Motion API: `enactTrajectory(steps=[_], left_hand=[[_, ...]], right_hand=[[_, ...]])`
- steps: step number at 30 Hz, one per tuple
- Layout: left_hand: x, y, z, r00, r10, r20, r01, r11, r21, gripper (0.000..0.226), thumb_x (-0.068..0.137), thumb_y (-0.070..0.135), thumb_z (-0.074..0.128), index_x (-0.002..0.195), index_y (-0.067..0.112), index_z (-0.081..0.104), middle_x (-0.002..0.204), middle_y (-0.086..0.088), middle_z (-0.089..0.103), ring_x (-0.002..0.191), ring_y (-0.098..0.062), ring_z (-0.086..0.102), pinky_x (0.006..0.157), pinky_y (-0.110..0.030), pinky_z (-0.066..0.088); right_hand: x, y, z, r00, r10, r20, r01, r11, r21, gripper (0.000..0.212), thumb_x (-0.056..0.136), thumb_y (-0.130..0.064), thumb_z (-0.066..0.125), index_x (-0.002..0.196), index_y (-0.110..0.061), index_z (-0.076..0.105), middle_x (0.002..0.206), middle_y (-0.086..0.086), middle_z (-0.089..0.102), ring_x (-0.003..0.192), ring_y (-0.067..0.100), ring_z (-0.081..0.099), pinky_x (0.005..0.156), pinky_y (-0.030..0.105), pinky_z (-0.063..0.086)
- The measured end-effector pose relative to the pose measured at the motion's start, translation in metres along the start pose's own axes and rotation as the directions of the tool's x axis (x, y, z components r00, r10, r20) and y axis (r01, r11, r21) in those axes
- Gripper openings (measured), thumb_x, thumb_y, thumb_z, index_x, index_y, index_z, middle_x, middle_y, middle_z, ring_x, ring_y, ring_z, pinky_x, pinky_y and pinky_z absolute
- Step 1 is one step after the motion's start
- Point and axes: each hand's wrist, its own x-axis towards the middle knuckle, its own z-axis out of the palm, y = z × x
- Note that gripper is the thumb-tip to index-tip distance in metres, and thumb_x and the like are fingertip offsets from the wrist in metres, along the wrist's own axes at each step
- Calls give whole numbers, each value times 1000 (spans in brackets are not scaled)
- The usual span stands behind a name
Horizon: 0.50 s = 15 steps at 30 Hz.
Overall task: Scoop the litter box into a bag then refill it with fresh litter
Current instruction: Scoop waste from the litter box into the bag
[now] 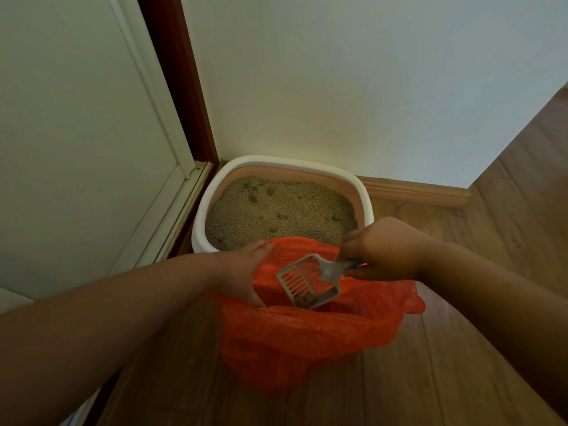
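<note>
A white litter box (203, 210) with a tan inner rim stands in the corner, filled with beige litter (276, 210) that is pitted with small hollows. In front of it an orange plastic bag (307, 339) sits open on the floor. My left hand (242, 272) grips the bag's left edge and holds the mouth open. My right hand (384, 250) holds the handle of a grey slotted scoop (304, 281). The scoop is tilted over the bag's opening, with a brown clump (305, 299) at its lower edge.
A white door (76, 133) with a dark brown frame (181, 81) stands at the left, a pale wall (353, 87) behind the box. Wood floor (445, 364) with a wooden baseboard (415, 190) stretches to the right and front.
</note>
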Motion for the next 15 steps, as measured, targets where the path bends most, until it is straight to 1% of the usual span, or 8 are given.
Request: enactTrajectory(steps=[2,4,5,8,10,12,13,15], left_hand=[[1,0,1,1000,4,-1,-4,1000,1,140,73,54,86,159,28,-21,168,6,-20,156,-25,10,121,-38,23],[3,-2,1,1000,6,-4,-6,1000,-3,140,72,55,86,159,28,-21,168,7,-19,156,-25,11,121,-39,24],[3,-2,1,1000,6,-3,-6,1000,-10,140,72,55,86,159,28,-21,168,8,-19,156,-25,11,121,-39,25],[2,-1,0,1000,14,-10,-14,1000,-23,138,74,53,85,159,28,-20,168,7,-18,155,-25,13,121,-39,26],[2,-1,-1,1000,9,-10,-9,1000,-27,137,74,53,85,159,28,-20,168,7,-17,155,-25,13,120,-38,25],[3,-3,0,1000,7,-13,-8,1000,-22,139,73,53,86,159,28,-19,168,8,-17,155,-25,14,120,-38,26],[4,-4,0,1000,10,-21,-10,1000,-27,139,72,53,87,160,29,-18,168,8,-14,154,-24,17,119,-37,28],[5,-7,1,999,12,-49,-14,999,-52,137,70,52,89,161,32,-11,168,8,-4,152,-23,23,117,-37,32]], right_hand=[[2,-4,0,999,-41,21,42,998,-37,26,93,-49,57,112,-36,70,101,-15,67,83,10,67,61,25,44],[5,-7,-2,998,-42,54,44,999,-28,29,95,-49,54,116,-36,69,105,-14,67,86,11,67,66,29,51],[5,-8,-3,998,-44,53,45,999,-26,29,96,-48,53,117,-36,70,105,-14,67,86,11,67,66,29,51],[4,-6,-1,998,-59,-37,58,998,-30,33,93,-49,48,109,-34,73,97,-14,68,75,10,68,56,26,49],[4,-6,1,999,-33,-25,33,999,4,30,93,-48,52,110,-34,72,98,-14,68,77,8,67,59,25,50],[4,-6,2,999,47,8,-48,995,84,26,93,-47,60,113,-34,72,101,-14,67,83,6,65,66,24,49],[3,-3,3,994,109,1,-108,982,155,25,91,-46,64,112,-33,72,100,-15,68,84,5,64,67,24,49],[1,4,2,957,290,11,-275,892,358,23,87,-43,73,107,-32,74,95,-16,69,81,2,64,70,25,52]])
